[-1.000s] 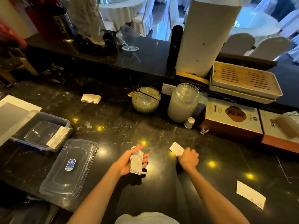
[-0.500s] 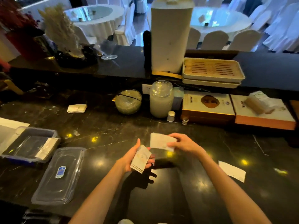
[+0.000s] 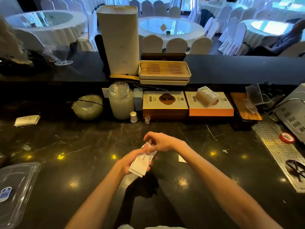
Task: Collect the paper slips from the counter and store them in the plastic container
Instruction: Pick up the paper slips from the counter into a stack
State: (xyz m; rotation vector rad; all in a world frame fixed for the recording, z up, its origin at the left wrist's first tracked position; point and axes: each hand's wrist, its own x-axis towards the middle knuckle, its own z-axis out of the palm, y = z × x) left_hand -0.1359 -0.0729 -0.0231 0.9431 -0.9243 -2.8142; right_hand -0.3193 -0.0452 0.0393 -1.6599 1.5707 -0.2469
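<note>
Paper slips in hand: a small stack of white slips (image 3: 141, 162), a little fanned at the lower end; the top one shows the printed word "love". It is held above the middle of the table (image 3: 82, 171).
Slips on the table: one stack of slips (image 3: 27, 120) lies far left near the back edge; a corner of a single white slip (image 3: 182, 159) shows just behind the right forearm.
Plastic lid: a clear lid with a blue sticker (image 3: 15, 189) lies flat at the left border, cut by the frame, well apart from the hands.
Left hand: the left hand (image 3: 132, 161) is palm up under the stack, its fingers grasping the stack from below and the side.
Right hand: the right hand (image 3: 159, 142) is above the upper end of the stack, wrist bent down; its fingers (image 3: 148, 138) are curled at the top slip. If they pinch it or only touch it, this cannot be told.
Back edge: a glass jar (image 3: 121, 100), a round bowl (image 3: 87, 106) and two flat boxes (image 3: 165, 103) stand in a row along it.
Right side: a perforated metal tray (image 3: 277, 149) with a red tape roll (image 3: 287, 138) on it.
Open room: the dark table between the hands and the lid is bare, with yellow light spots.
</note>
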